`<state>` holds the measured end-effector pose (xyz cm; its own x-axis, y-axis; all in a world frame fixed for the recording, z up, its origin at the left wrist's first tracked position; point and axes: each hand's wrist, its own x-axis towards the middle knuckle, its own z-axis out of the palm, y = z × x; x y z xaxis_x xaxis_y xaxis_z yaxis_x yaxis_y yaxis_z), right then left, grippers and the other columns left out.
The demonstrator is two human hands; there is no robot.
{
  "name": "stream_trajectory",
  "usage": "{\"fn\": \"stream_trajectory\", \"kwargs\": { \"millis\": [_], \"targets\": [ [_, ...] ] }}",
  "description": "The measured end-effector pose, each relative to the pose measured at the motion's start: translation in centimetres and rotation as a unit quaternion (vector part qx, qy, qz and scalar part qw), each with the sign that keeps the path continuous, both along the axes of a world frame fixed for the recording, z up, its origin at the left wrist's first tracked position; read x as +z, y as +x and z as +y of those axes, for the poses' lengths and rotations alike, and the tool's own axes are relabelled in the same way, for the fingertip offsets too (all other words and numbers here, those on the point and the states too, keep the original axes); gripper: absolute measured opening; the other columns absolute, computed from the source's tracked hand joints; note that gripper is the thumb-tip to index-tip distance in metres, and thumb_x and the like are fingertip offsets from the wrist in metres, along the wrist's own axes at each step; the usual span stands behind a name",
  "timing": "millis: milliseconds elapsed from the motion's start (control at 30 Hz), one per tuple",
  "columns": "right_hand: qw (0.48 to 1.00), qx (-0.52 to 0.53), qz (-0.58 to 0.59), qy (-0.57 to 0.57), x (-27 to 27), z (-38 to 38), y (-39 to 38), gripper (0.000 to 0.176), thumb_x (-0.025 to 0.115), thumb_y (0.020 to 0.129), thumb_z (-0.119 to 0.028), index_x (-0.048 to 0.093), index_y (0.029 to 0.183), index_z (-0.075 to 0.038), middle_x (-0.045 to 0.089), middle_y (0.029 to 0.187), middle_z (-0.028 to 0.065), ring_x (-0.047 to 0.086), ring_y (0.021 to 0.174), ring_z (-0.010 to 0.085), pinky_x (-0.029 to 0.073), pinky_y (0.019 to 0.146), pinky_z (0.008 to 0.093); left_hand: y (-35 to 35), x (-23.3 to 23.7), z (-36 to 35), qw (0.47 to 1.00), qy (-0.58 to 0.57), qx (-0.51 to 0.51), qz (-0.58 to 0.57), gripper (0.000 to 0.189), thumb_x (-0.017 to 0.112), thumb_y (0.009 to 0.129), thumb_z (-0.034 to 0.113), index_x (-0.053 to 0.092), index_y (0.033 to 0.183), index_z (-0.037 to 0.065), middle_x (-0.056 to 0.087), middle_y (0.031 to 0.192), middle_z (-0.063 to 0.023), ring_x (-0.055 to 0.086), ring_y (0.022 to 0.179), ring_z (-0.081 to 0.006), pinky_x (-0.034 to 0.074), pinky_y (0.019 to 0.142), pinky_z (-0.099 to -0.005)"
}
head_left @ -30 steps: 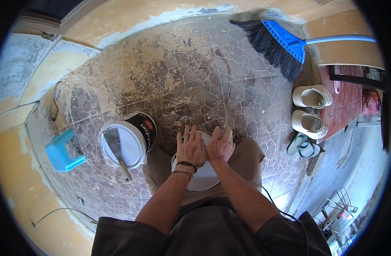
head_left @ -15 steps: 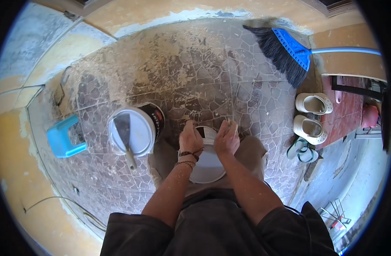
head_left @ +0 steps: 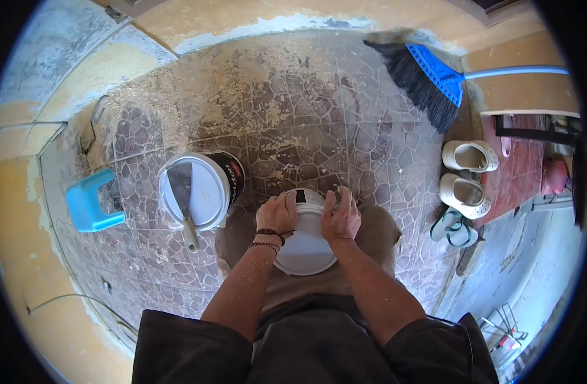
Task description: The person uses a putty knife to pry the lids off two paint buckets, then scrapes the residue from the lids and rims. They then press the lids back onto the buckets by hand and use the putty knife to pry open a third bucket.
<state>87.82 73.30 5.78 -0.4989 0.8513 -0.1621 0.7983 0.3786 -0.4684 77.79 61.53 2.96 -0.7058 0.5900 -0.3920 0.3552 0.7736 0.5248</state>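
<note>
A white lidded bucket is between my knees. My left hand lies at the left of its lid, with the fingers curled over the far rim. Opposite it, my right hand grips the rim on the right, its fingertips pointing away from me. The undersides of both hands' fingers are hidden. Left of my knee, a larger paint bucket with a dark label is topped by a pale lid. A putty knife rests across that lid, its handle sticking out toward me.
A light blue plastic stool is at the left. Crumbled debris covers the tiled floor ahead. A blue broom leans at the far right, above beige clogs and flip-flops. A cable hangs along the left wall.
My hands have moved apart along the lid's rim, the left one shifting left and slightly nearer me. My right hand's fingers have loosened from a tighter curl. The buckets remain in place.
</note>
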Motion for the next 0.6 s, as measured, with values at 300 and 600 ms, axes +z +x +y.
{"fn": "stream_trajectory", "kwargs": {
  "millis": [300, 600],
  "targets": [
    [0.991, -0.059, -0.079, -0.088, 1.9, -0.5, 0.9, 0.050, 0.039, 0.091, -0.047, 0.048, 0.120, -0.007, 0.061, 0.102, 0.0231, 0.061, 0.092, 0.0397, 0.048, 0.081, 0.0466, 0.7, 0.7, -1.4, 0.967, 0.165, 0.172, 0.092, 0.046, 0.037, 0.094, 0.042, 0.063, 0.088, 0.005, 0.062, 0.086, -0.0236, 0.059, 0.084, -0.0412, 0.045, 0.077, -0.0488],
    [0.989, -0.078, -0.093, -0.080, 1.9, -1.9, 3.7, 0.056, 0.035, 0.092, -0.049, 0.042, 0.129, -0.008, 0.061, 0.100, 0.0284, 0.058, 0.095, 0.0429, 0.044, 0.084, 0.0503, 4.4, 2.5, -4.0, 0.934, -0.011, 0.348, -0.079, 0.054, 0.029, 0.093, 0.048, 0.064, 0.103, 0.009, 0.064, 0.101, -0.0192, 0.058, 0.094, -0.0417, 0.046, 0.081, -0.0482]
  ]
}}
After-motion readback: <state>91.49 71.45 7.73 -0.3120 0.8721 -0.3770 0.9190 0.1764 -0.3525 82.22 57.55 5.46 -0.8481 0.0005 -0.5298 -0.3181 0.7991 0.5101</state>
